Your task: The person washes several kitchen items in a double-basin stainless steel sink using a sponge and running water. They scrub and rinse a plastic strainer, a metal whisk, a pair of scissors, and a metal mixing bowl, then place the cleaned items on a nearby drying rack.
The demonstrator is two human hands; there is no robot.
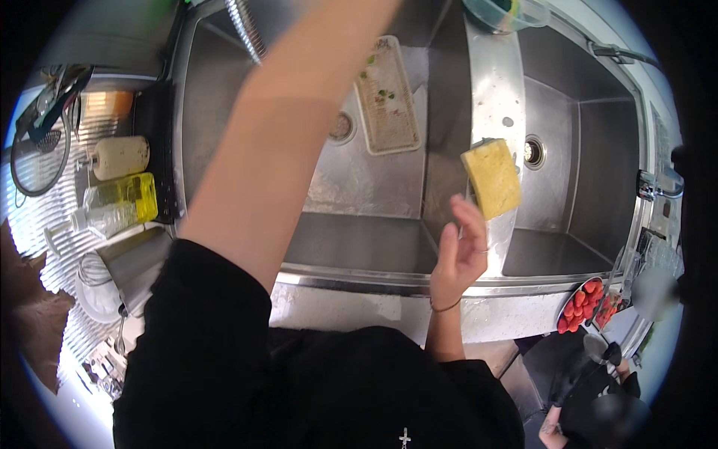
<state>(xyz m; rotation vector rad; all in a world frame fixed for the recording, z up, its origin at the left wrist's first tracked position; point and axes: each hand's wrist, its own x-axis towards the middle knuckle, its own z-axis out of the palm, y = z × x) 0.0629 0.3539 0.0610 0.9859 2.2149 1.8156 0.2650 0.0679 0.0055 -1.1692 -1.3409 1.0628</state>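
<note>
My left forearm crosses the larger sink basin (359, 236) and leaves the top of the view, so my left hand is out of view. Just in front of a thick yellow sponge (495, 181), my right hand (461, 252) is raised with its fingers apart and nothing in the palm. Its fingertips are close to the sponge; I cannot tell whether they touch it. The sponge lies on the metal divider (496, 84) between two basins. Inside the larger basin rests an off-white rectangular tray (387, 126) with green and reddish food bits, beside the drain (341, 128).
A smaller basin (606, 146) is at right. A clear plastic container (530, 15) stands on the far divider. Left are a yellow-liquid pump bottle (120, 205), a cream bottle (122, 157) and a whisk (95, 269). Strawberries (580, 306) and another person (594, 387) are at lower right.
</note>
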